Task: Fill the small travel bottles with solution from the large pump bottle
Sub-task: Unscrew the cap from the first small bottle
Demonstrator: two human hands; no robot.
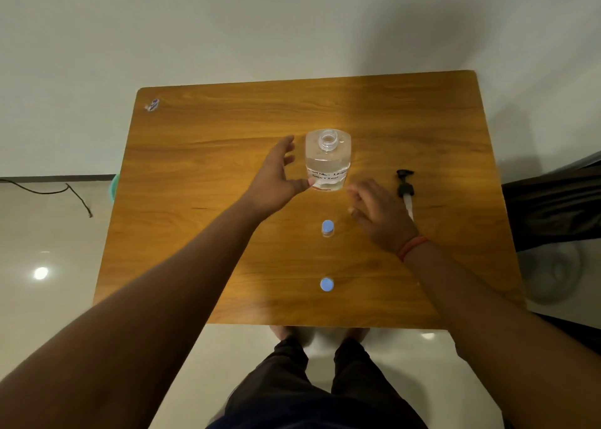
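The large clear bottle (327,160) stands upright mid-table, its neck open, with clear liquid and a white handwritten label. Its black pump head (405,188) with a white tube lies on the table to the right. My left hand (276,181) is spread just left of the bottle, thumb touching its lower side, fingers apart from it. My right hand (379,214) hovers with relaxed fingers to the bottle's lower right, holding nothing. Two small travel bottles with blue caps stand closer to me: one (327,228) near my right hand, the other (326,284) near the front edge.
The wooden table (201,175) has a small sticker (152,105) at its far left corner. A wall rises behind it. A cable (65,191) lies on the floor at left, dark fabric (553,207) at right. My legs stand at the table's front edge.
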